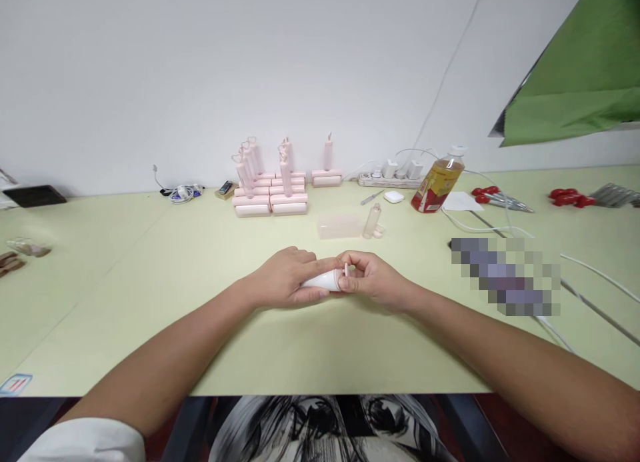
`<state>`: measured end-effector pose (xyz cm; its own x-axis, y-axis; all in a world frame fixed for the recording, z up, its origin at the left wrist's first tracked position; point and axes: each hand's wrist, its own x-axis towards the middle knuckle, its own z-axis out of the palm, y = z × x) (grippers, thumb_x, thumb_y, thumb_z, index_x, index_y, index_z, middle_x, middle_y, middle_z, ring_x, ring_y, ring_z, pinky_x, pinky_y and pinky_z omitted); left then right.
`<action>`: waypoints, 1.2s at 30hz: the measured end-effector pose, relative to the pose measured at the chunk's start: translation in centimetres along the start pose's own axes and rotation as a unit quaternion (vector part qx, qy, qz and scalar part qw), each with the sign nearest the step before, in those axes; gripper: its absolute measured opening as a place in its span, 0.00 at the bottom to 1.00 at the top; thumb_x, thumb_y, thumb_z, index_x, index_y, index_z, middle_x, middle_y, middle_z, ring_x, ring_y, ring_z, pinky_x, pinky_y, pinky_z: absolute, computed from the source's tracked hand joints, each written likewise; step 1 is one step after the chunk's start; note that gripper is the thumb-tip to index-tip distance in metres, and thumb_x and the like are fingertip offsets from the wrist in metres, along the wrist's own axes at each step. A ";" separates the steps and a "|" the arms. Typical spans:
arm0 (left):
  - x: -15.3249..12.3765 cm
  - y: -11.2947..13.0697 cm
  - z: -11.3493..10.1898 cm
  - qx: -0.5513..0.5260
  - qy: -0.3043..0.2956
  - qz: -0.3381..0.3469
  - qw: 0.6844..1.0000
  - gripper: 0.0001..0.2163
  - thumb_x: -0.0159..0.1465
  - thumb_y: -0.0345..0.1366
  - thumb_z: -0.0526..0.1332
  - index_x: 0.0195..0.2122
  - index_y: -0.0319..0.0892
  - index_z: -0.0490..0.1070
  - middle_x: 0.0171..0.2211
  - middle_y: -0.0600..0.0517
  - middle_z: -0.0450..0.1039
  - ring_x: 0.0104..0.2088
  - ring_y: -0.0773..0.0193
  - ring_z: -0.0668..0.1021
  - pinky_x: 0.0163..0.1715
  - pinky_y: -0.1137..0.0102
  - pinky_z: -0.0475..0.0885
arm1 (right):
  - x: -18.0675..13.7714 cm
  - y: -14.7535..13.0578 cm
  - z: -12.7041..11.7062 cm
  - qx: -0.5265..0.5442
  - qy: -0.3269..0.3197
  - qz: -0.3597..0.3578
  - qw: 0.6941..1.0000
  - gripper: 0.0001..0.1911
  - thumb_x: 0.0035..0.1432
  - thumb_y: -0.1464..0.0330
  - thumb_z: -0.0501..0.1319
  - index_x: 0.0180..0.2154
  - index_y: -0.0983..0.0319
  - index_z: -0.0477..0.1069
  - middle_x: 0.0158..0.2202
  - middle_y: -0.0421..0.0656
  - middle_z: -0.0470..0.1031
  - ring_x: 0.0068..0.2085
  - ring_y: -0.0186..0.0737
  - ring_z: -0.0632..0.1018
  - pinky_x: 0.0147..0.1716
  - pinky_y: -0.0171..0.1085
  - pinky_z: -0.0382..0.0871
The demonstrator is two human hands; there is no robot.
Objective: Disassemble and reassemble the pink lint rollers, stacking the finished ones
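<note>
My left hand is wrapped over a white lint roller roll held just above the table's near middle. At the roll's right end, my right hand pinches a small pale pink end piece; whether it is fully seated cannot be seen. Beyond my hands lies a translucent pink roller cover. Beside it stands a pale pink handle, with a small pink loop at its foot.
Several pink lint rollers stand grouped near the wall, one more to their right. A power strip, a drink bottle, red-handled scissors and white cables occupy the right. A coiled cable lies left.
</note>
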<state>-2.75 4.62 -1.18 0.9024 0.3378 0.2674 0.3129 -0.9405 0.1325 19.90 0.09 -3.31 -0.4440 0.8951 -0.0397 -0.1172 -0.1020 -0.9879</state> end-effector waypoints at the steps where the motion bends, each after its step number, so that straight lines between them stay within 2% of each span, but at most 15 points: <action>1: 0.0 0.0 0.1 -0.001 0.003 -0.002 1.000 0.25 0.68 0.51 0.49 0.64 0.48 0.58 0.32 0.50 0.71 0.32 0.61 0.72 0.34 0.68 0.62 | 0.0 0.0 -0.1 -0.006 0.003 0.004 1.000 0.21 0.43 0.60 0.74 0.30 0.62 0.66 0.27 0.35 0.70 0.30 0.32 0.72 0.32 0.33 0.66; 4: -0.1 -0.2 0.4 0.001 0.007 -0.026 1.000 0.25 0.69 0.51 0.49 0.64 0.48 0.57 0.32 0.50 0.71 0.32 0.61 0.72 0.33 0.68 0.62 | 0.3 0.4 -0.5 -0.045 0.022 -0.001 0.999 0.19 0.47 0.59 0.72 0.33 0.62 0.67 0.26 0.37 0.72 0.29 0.33 0.72 0.30 0.33 0.64; 8: -0.2 -0.3 0.5 0.018 0.019 -0.064 0.998 0.26 0.68 0.52 0.49 0.65 0.50 0.57 0.32 0.51 0.69 0.31 0.62 0.72 0.31 0.70 0.62 | 0.4 0.8 -0.8 -0.087 0.035 -0.048 0.994 0.16 0.52 0.59 0.69 0.39 0.62 0.71 0.29 0.38 0.73 0.32 0.36 0.73 0.31 0.34 0.64; 17: -0.3 -0.3 0.8 0.043 0.029 -0.069 0.996 0.26 0.68 0.52 0.49 0.65 0.49 0.57 0.31 0.50 0.70 0.30 0.62 0.72 0.29 0.70 0.61 | 0.4 0.6 -0.6 -0.110 0.044 -0.080 0.990 0.18 0.53 0.61 0.68 0.45 0.62 0.75 0.36 0.42 0.75 0.35 0.39 0.76 0.36 0.37 0.68; 25: -0.2 -0.2 0.4 0.037 0.016 -0.061 0.997 0.26 0.68 0.51 0.51 0.65 0.50 0.57 0.32 0.50 0.71 0.30 0.62 0.72 0.30 0.70 0.61 | 0.5 0.8 -0.6 -0.106 0.064 -0.066 0.990 0.19 0.49 0.59 0.70 0.41 0.64 0.78 0.36 0.44 0.76 0.36 0.40 0.76 0.37 0.39 0.70; 32: -0.2 -0.2 0.1 0.036 -0.006 -0.059 0.998 0.25 0.67 0.49 0.52 0.65 0.50 0.58 0.33 0.50 0.71 0.31 0.61 0.73 0.31 0.69 0.62 | 0.4 1.3 -0.4 -0.075 0.068 -0.042 0.994 0.22 0.49 0.58 0.70 0.45 0.61 0.79 0.40 0.45 0.79 0.39 0.41 0.78 0.42 0.43 0.74; 36: -0.3 -0.3 0.3 0.032 -0.005 -0.073 0.997 0.26 0.67 0.51 0.50 0.65 0.49 0.57 0.33 0.50 0.72 0.32 0.60 0.74 0.32 0.69 0.64 | 0.5 1.1 -0.1 -0.095 0.074 -0.049 0.992 0.22 0.51 0.57 0.68 0.47 0.60 0.78 0.43 0.46 0.79 0.40 0.42 0.79 0.43 0.43 0.74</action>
<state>-3.00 4.81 -1.56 0.8487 0.4710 0.2404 0.4587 -0.8819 0.1087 19.67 0.47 -4.42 -0.3025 0.9518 0.0505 0.0224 0.0600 -0.9979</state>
